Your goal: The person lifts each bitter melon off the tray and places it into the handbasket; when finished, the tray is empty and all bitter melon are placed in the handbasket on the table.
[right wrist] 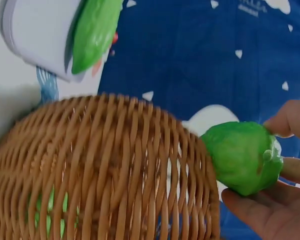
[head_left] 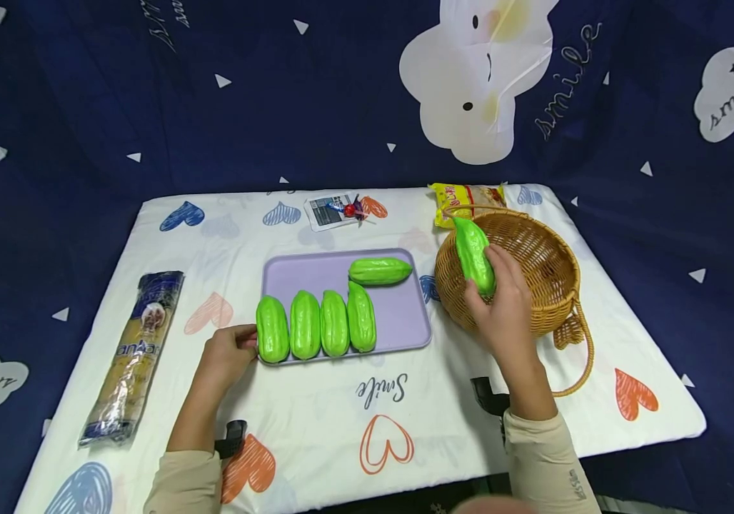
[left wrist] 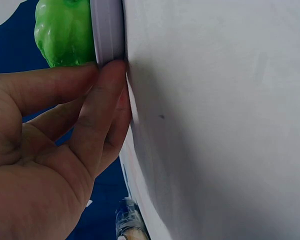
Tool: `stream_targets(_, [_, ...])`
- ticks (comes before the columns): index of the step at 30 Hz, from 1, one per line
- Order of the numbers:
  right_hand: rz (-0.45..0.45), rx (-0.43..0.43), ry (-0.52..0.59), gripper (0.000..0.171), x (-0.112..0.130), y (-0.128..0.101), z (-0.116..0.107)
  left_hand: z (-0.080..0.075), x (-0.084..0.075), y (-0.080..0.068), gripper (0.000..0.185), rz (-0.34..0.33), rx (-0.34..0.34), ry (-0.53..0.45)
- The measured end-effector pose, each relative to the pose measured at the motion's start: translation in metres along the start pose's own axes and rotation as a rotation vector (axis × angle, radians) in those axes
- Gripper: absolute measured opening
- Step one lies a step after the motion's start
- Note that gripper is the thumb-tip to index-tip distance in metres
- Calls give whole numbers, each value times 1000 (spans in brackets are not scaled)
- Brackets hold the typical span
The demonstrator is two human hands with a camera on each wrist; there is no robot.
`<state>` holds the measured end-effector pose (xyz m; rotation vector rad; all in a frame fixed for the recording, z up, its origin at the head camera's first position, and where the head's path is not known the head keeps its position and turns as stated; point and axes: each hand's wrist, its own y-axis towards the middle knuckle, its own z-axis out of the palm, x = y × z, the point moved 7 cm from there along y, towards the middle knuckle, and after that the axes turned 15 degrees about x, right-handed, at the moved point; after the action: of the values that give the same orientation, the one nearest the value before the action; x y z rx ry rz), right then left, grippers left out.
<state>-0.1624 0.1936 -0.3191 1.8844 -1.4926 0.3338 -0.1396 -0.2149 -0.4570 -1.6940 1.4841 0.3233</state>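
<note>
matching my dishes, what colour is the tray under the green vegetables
The tray is pale purple, best seen in the head view.

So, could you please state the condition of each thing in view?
Lilac rectangular tray: flat, bearing five ridged green vegetables.
Round brown wicker basket: open.
Another green vegetable: held by the right hand.
Left hand: pinching the tray's edge.
Long shiny plastic packet: lying flat.
Small grey packet: lying flat.
Yellow plastic packet: seal unclear.
</note>
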Motion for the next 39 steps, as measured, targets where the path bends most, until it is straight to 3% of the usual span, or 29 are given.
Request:
stream_targets(5, [61,-32,-17,52,-15,-1,-12,0,0,0,39,-2,6,1])
stream_targets(15, [163,20,-77,52,-37,-1,-10,0,1,1,39,9,-2,2])
stream_targets(22, [167,39,-92,53,-40,0,-7,0,0,0,39,4,2,-7])
stream_targets(26, [100,0,-101,50,-30,-2,-4,0,0,-2,40,-3,13,-15])
stream_targets(30, [-64,-22,-77,43,-3,-6,8,0,0,-3,40,-10,9,-14])
stream_targets(34, [-198,79,-52,38,25,-7,37,-1,-1,-2,39,-1,-1,-17])
stream_targets(39, [-252,273,-86,38,41,-11,83,0,-2,-2,39,0,7,-28])
